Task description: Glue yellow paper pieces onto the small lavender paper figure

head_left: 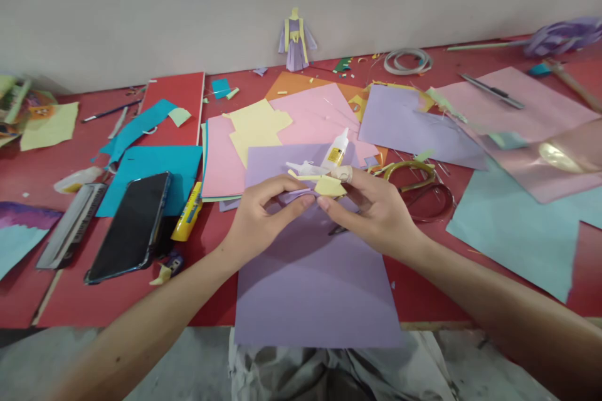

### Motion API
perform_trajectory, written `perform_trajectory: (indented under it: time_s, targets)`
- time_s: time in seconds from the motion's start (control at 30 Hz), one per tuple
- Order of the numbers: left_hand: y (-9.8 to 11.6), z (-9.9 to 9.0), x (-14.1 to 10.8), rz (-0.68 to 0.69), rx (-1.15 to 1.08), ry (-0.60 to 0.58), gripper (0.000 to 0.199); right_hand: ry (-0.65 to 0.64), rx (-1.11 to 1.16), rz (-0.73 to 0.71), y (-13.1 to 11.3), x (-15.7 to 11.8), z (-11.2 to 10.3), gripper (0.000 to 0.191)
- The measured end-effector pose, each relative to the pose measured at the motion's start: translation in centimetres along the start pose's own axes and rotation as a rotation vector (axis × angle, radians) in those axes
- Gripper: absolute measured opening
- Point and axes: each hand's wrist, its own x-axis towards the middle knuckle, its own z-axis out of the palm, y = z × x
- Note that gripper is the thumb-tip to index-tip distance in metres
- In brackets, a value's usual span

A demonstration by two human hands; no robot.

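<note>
Above a large purple sheet (315,301), my left hand (270,210) and my right hand (376,203) meet, their fingertips almost touching. Between them is a small paper piece (330,186), pale yellow with a purple part at its left. My left thumb and fingers pinch the purple part; my right thumb and fingers grip the yellow part. A whitish wrap circles one right fingertip. Just behind the fingers lies a white glue bottle (337,149) with a yellow label, its nozzle pointing up and away. Scissors (411,175) with yellowish handles lie right of my right hand.
A black phone (132,225), a yellow glue stick (188,212) and a cutter (70,225) lie left. A paper dress figure (295,41) leans on the wall. Pink paper (531,100) and light blue paper (517,232) spread right, with another cutter (491,91) behind.
</note>
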Motion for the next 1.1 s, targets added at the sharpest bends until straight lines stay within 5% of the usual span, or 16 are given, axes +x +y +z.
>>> perform_trajectory:
  time_s: [1.1]
  targets:
    - [0.04,-0.24,0.20,-0.086,-0.089,0.040,0.012,-0.034,0.149,0.003,0.52,-0.03,-0.08,0.014]
